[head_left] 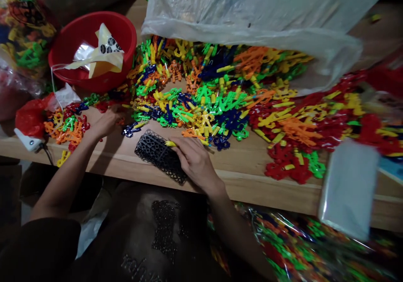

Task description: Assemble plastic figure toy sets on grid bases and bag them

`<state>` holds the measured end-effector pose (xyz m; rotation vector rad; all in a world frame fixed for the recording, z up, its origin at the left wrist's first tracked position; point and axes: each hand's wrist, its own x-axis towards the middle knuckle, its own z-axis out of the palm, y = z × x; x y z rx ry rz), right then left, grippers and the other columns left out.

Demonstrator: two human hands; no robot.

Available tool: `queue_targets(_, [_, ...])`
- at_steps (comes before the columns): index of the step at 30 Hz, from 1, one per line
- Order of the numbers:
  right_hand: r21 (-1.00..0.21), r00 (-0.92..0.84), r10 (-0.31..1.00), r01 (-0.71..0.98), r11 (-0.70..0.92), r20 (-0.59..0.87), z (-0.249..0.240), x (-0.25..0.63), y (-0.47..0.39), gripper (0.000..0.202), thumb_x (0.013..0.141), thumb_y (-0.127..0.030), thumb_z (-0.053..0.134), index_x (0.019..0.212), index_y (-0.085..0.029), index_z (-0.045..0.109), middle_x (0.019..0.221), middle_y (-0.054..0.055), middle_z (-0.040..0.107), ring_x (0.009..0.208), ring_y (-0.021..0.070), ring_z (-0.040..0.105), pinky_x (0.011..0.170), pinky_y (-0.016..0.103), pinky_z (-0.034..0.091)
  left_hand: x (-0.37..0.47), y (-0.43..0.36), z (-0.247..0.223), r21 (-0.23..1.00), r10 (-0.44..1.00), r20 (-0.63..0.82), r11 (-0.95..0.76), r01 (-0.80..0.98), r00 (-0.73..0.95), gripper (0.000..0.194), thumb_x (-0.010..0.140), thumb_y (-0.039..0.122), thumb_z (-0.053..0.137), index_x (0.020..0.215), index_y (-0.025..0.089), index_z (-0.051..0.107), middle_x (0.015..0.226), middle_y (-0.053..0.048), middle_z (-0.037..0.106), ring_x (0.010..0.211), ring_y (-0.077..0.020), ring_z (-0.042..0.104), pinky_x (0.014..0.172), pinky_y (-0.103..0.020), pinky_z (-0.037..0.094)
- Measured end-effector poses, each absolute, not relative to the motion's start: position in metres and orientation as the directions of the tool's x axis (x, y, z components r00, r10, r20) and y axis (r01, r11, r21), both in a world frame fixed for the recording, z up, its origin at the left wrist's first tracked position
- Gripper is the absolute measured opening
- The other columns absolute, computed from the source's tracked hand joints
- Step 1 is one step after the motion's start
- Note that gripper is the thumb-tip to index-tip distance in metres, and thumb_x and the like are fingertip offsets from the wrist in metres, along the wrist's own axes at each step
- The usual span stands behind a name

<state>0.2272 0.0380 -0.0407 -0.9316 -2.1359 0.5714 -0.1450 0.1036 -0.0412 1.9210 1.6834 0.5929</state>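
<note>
My right hand [195,162] is closed in a pinch on a small yellow plastic piece [170,143]. It hovers over the right side of a black perforated plastic tray [154,149], which lies slanted at the table's front edge. To the left, my left hand [108,121] reaches over the tabletop with its fingers curled. An orange bit shows by its fingertips; what they hold is not clear. Between the hands lies a dark blue toy figure [130,130] with a yellow piece. Behind the tray spreads a pile of green, yellow, orange and blue plastic figures [189,105].
A red bowl [91,78] with paper scraps stands at the back left. A white plastic sack [252,13] spills figures across the back. A stack of clear bags [349,189] overhangs the front edge at right. A white power strip [29,141] sits far left.
</note>
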Motion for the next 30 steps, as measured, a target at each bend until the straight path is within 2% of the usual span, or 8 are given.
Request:
queue_targets(5, [-0.664, -0.459, 0.780, 0.427, 0.613, 0.425, -0.038, 0.228, 0.038, 0.033, 0.108, -0.017, 0.052, 0.133, -0.024, 0.072, 0.110, 0.009, 0.080, 0.102, 0.0251, 0.073, 0.091, 0.043, 0.058, -0.153, 0.100, -0.032, 0.617, 0.994, 0.059, 0.039, 0.786, -0.095, 0.019, 0.071, 0.013, 0.082, 0.077, 0.020, 0.066, 0.086, -0.008, 0.068, 0.102, -0.0310, 0.063, 0.109, -0.053, 0.046])
queue_targets(9, [-0.755, -0.399, 0.830, 0.377, 0.536, 0.389, -0.037, 0.219, 0.037, 0.034, 0.109, -0.021, 0.051, 0.138, -0.024, 0.069, 0.120, 0.010, 0.079, 0.111, 0.0259, 0.075, 0.097, 0.045, 0.061, -0.128, 0.088, -0.023, 0.724, 0.966, 0.150, 0.036, 0.689, -0.208, 0.033, 0.083, 0.032, 0.083, 0.106, 0.018, 0.064, 0.094, -0.006, 0.066, 0.092, -0.0232, 0.064, 0.093, -0.043, 0.054])
queue_targets(10, [-0.787, -0.376, 0.848, 0.356, 0.505, 0.374, -0.037, 0.216, 0.037, 0.035, 0.109, -0.022, 0.051, 0.140, -0.024, 0.067, 0.125, 0.010, 0.078, 0.115, 0.0257, 0.074, 0.100, 0.045, 0.061, -0.113, 0.084, -0.021, 0.799, 0.962, 0.152, 0.016, 0.601, -0.227, 0.044, 0.083, 0.037, 0.085, 0.116, 0.019, 0.063, 0.102, -0.006, 0.068, 0.093, -0.0218, 0.065, 0.089, -0.039, 0.055])
queue_targets(13, [-0.864, -0.327, 0.889, 0.284, 0.415, 0.320, -0.034, 0.208, 0.040, 0.033, 0.108, -0.026, 0.052, 0.138, -0.025, 0.065, 0.133, 0.010, 0.076, 0.122, 0.0243, 0.073, 0.106, 0.045, 0.061, -0.055, 0.068, -0.010, 0.999, 0.975, -0.030, 0.035, 0.021, -0.221, 0.073, 0.063, 0.040, 0.101, 0.124, 0.021, 0.064, 0.105, -0.004, 0.072, 0.092, -0.0188, 0.069, 0.083, -0.031, 0.057])
queue_targets(15, [-0.896, -0.304, 0.908, 0.249, 0.367, 0.287, -0.033, 0.206, 0.042, 0.027, 0.108, -0.029, 0.054, 0.132, -0.027, 0.067, 0.131, 0.008, 0.076, 0.122, 0.0231, 0.073, 0.107, 0.044, 0.061, -0.017, 0.059, -0.002, 0.966, 0.973, -0.188, 0.158, -0.206, -0.132, 0.066, 0.057, 0.039, 0.105, 0.109, 0.019, 0.070, 0.093, -0.002, 0.073, 0.081, -0.0150, 0.069, 0.075, -0.027, 0.057])
queue_targets(18, [-0.920, -0.269, 0.923, 0.206, 0.334, 0.275, -0.030, 0.209, 0.046, 0.021, 0.107, -0.031, 0.058, 0.124, -0.029, 0.070, 0.127, 0.006, 0.077, 0.121, 0.0220, 0.072, 0.108, 0.044, 0.060, 0.019, 0.051, 0.005, 0.891, 0.947, -0.317, 0.279, -0.358, -0.051, 0.056, 0.053, 0.037, 0.107, 0.087, 0.017, 0.068, 0.079, 0.001, 0.071, 0.067, -0.0095, 0.063, 0.064, -0.020, 0.053])
queue_targets(26, [-0.945, -0.275, 0.921, 0.098, 0.311, 0.274, -0.032, 0.223, 0.053, 0.023, 0.105, -0.027, 0.062, 0.119, -0.034, 0.078, 0.118, 0.003, 0.076, 0.120, 0.0217, 0.071, 0.108, 0.046, 0.059, 0.037, 0.051, 0.007, 0.827, 0.924, -0.380, 0.358, -0.434, 0.039, 0.055, 0.051, 0.036, 0.108, 0.085, 0.017, 0.069, 0.077, 0.003, 0.069, 0.063, -0.0064, 0.059, 0.057, -0.017, 0.047])
queue_targets(30, [-0.951, -0.263, 0.920, 0.028, 0.309, 0.291, -0.029, 0.225, 0.054, 0.017, 0.100, -0.026, 0.069, 0.109, -0.034, 0.081, 0.107, 0.001, 0.077, 0.107, 0.0201, 0.073, 0.100, 0.044, 0.061, 0.038, 0.050, 0.009, 0.843, 0.925, -0.375, 0.368, -0.392, 0.061, 0.057, 0.052, 0.040, 0.108, 0.084, 0.018, 0.066, 0.075, 0.003, 0.067, 0.061, -0.0068, 0.056, 0.055, -0.018, 0.043])
